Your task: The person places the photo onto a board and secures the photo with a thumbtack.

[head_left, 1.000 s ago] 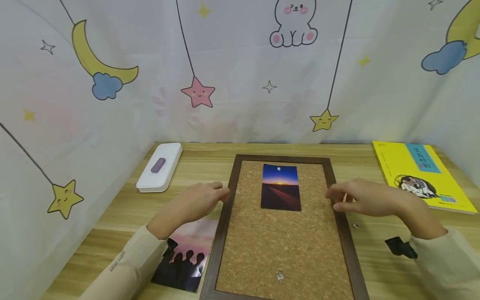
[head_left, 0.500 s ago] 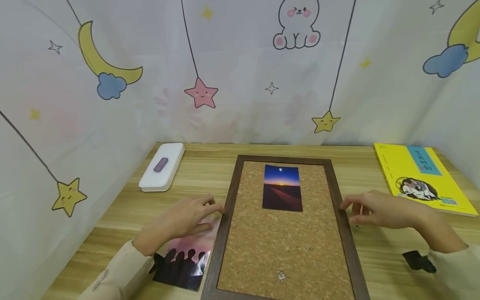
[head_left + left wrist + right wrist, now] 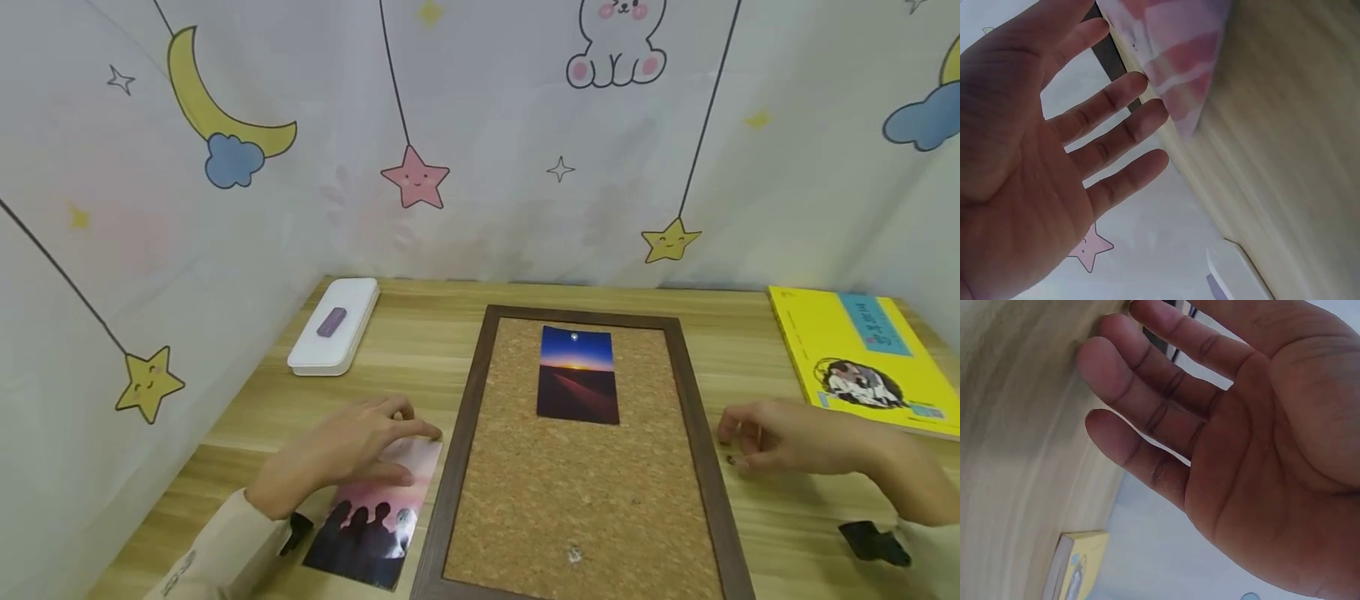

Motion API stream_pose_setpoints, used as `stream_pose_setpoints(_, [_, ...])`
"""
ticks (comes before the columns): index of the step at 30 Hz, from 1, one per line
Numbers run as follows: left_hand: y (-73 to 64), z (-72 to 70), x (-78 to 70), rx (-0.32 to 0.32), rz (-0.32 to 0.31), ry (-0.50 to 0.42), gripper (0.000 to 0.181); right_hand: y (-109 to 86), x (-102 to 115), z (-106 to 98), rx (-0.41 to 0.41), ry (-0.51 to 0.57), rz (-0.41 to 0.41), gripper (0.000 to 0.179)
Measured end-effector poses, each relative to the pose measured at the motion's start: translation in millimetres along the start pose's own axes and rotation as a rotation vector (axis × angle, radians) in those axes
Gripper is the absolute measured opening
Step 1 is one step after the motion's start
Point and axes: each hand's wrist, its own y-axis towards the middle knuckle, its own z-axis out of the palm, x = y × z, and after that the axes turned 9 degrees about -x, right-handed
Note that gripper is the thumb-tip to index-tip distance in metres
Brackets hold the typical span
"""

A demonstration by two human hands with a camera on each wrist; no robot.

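My left hand [image 3: 341,450] lies over the upper part of a photo print [image 3: 367,537] with dark figures against a pink sky. Its fingertips are at the print's top edge; in the left wrist view, the loosely extended fingers [image 3: 1129,125] overlap the print [image 3: 1179,56]. My right hand [image 3: 795,437] hovers low beside the cork board [image 3: 562,492], its thumb and fingers apart around a small pin [image 3: 732,459] on the table. In the right wrist view, the fingers [image 3: 1110,369] are slightly bent and the pin is hidden. A sunset photo [image 3: 577,383] is fixed to the board by a pin [image 3: 574,337].
Another small clear pin [image 3: 574,554] sits low on the cork. A white case [image 3: 335,333] with a purple block [image 3: 332,322] on it is at the back left. The yellow book [image 3: 855,358] lies at the back right. A printed curtain [image 3: 495,225] closes off the back.
Both hands have left the board's frame sides. My left hand came down onto the pink photo; my right moved right and down to the loose pin. The head view shifted slightly.
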Motion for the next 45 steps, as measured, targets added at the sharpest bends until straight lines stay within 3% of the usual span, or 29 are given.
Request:
stream_pose_setpoints(6, [4.3, 3.0, 3.7, -0.014, -0.004, -0.019, 0.050, 1.9, -5.6, 0.8, -0.022, -0.023, -0.069, 0.019])
stream_pose_setpoints(19, [5.0, 3.0, 10.8, 0.014, -0.013, -0.136, 0.053, 11.8, -0.7, 4.0, -0.006, -0.011, -0.015, 0.020])
stream_pose_setpoints(28, [10.9, 3.7, 8.4, 0.031, -0.051, -0.138, 0.057, 9.2, -2.8, 5.7, -0.035, -0.025, -0.040, 0.019])
stream_pose_setpoints(36, [16.6, 1.8, 7.6, 0.010, -0.011, -0.066, 0.055, 12.2, -6.6, 7.6, -0.018, 0.004, -0.038, 0.017])
stream_pose_setpoints(45, [13.7, 3.6, -1.4, -0.021, 0.064, 0.116, 0.056, 11.6, -11.1, 5.7, 0.006, 0.023, -0.092, 0.016])
